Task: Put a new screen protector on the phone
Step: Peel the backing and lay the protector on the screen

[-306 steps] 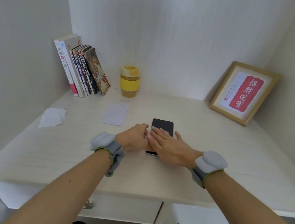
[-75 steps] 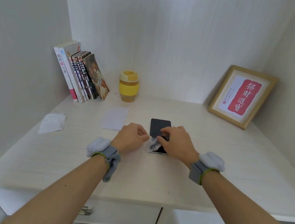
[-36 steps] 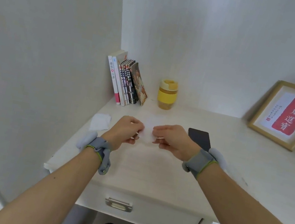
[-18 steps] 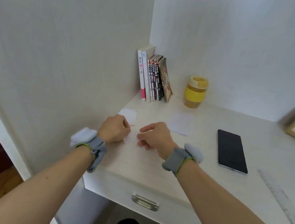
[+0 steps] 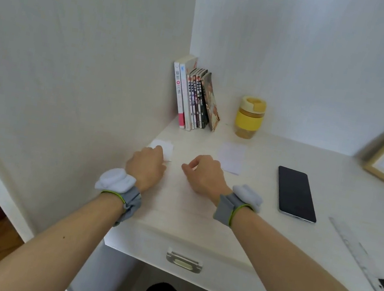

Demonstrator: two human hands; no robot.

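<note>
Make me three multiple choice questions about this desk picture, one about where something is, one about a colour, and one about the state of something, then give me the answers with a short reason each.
1. Where do the books stand?
A. Against the left wall, left of the cup
B. Beside the frame
C. On the phone

2. What colour is the cup?
A. Blue
B. Yellow
C. Black

3. What is the state of the phone?
A. Held in the right hand
B. Standing against the wall
C. Flat on the desk, screen dark, untouched

Answers:
1. A: the books lean in the corner at the left wall, with the cup to their right.
2. B: its band and lid are yellow.
3. C: the phone lies flat on the desk, to the right of the right hand; neither it nor the left hand touches it.
</note>
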